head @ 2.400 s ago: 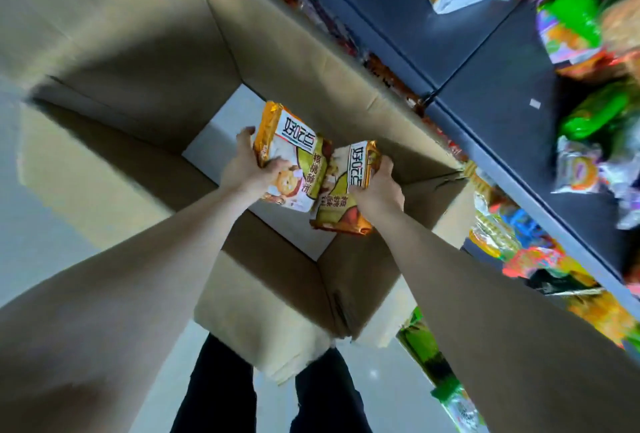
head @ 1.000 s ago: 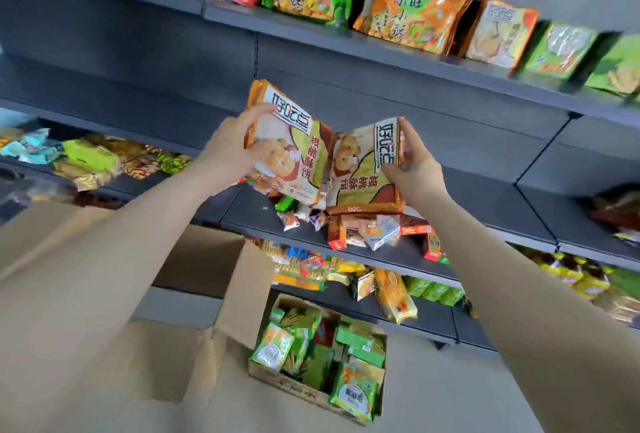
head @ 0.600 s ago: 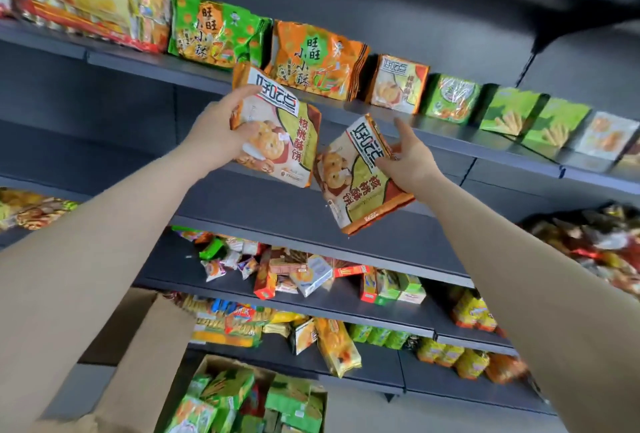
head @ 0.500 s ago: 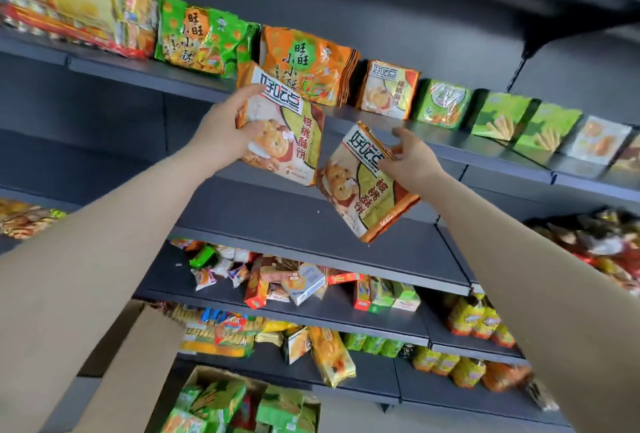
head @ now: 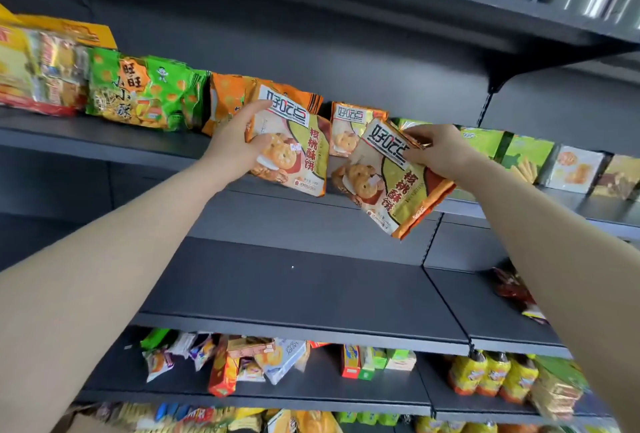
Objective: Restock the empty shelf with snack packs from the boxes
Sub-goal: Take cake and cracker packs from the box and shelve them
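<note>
Our left hand fingers curl around the left edge of one walnut cookie pack, thumb on its front, holding it upright against the upper shelf edge. Our right hand pinches the top corner of a second cookie pack, which hangs tilted in front of the same shelf. A matching pack already stands between them. Green and orange snack bags sit to the left; the middle shelf below lies bare.
</note>
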{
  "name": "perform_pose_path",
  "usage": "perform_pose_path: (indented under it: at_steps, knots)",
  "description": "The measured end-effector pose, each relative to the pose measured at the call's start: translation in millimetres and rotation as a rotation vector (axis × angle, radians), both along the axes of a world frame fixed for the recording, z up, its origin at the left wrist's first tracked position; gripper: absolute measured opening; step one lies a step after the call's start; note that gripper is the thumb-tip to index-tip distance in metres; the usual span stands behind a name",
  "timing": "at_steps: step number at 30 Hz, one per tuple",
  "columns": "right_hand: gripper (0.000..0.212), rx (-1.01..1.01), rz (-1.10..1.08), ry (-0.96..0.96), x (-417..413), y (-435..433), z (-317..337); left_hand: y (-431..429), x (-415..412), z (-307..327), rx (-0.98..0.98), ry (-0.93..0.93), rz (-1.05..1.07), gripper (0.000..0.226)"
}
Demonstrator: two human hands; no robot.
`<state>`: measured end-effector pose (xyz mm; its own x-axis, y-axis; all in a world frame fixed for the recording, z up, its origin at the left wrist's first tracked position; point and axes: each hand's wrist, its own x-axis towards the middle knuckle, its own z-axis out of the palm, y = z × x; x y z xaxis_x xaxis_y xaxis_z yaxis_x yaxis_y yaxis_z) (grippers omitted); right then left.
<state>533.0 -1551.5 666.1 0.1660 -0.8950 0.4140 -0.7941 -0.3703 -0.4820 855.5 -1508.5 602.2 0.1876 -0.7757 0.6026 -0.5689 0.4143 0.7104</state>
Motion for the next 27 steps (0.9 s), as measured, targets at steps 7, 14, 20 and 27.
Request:
perform_pose_path:
  at_steps: [7, 14, 20, 27]
  knots:
    - [0.033, -0.132, -0.090, -0.321, -17.8, -82.1, 40.6, -69.0, -19.9, 12.7, 0.010, 0.141, 0.007, 0.051]
    - [0.040, -0.142, 0.036, 0.126, -0.4, -186.2, 52.2, -130.7, -35.7, 8.2, 0.064, 0.178, 0.105, 0.049]
    - [0.042, -0.030, 0.248, 0.255, 18.7, -257.6, 58.6, -153.1, -42.4, 0.9, 0.080, 0.212, 0.123, 0.053]
    - [0.046, -0.191, 0.233, 0.299, 32.5, -321.6, 22.7, -166.8, -53.4, 1.0, 0.054, 0.214, 0.130, 0.049]
